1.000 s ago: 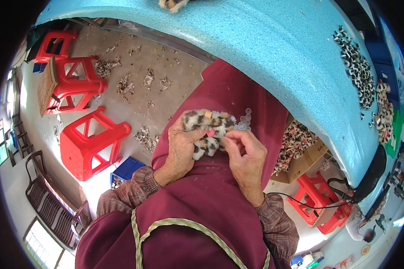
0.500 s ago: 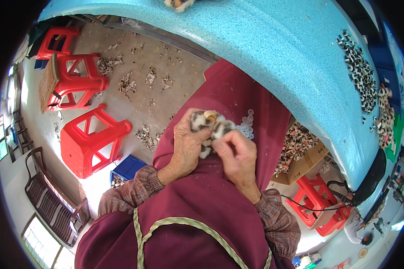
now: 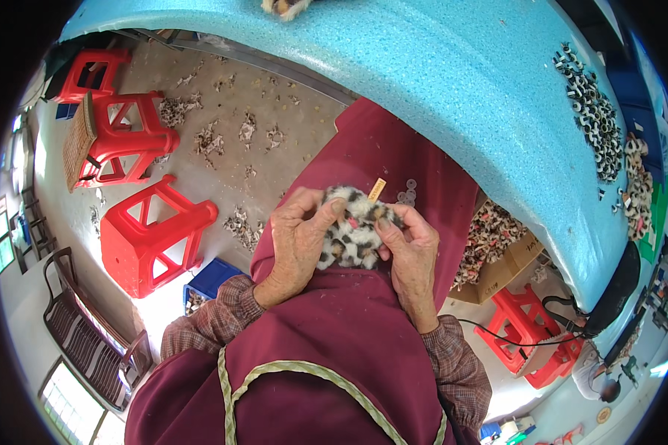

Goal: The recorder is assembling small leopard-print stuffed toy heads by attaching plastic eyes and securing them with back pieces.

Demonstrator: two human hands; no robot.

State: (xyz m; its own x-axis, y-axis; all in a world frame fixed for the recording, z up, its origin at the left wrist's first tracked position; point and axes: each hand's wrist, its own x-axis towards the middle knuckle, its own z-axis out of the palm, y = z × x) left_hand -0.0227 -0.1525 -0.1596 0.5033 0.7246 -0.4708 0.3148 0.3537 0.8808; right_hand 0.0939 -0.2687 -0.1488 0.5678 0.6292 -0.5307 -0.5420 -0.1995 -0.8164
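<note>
A spotted plush piece [image 3: 352, 236] in white, black and tan lies between my two hands over the maroon apron [image 3: 393, 163]. It has a small pink patch near its middle, and a yellow fabric tag [image 3: 378, 190] sticks up from its far edge. My left hand [image 3: 301, 233] grips its left side, thumb on top. My right hand [image 3: 410, 248] pinches its right side between thumb and fingers. Just beyond my right hand, several clear plastic discs [image 3: 409, 194] rest on the apron, partly hidden.
A blue speckled table cover [image 3: 453, 81] curves across the far side, bearing a pile of small black-and-white parts [image 3: 592, 119]. A cardboard box [image 3: 508, 271] of plush pieces stands at the right. Red stools [image 3: 145, 241] and a blue bin [image 3: 219, 282] are on the left; scraps litter the floor.
The plush was bunched up in my hands; now it is spread wider, with its tag showing upright. My right hand has moved slightly right and covers some of the discs.
</note>
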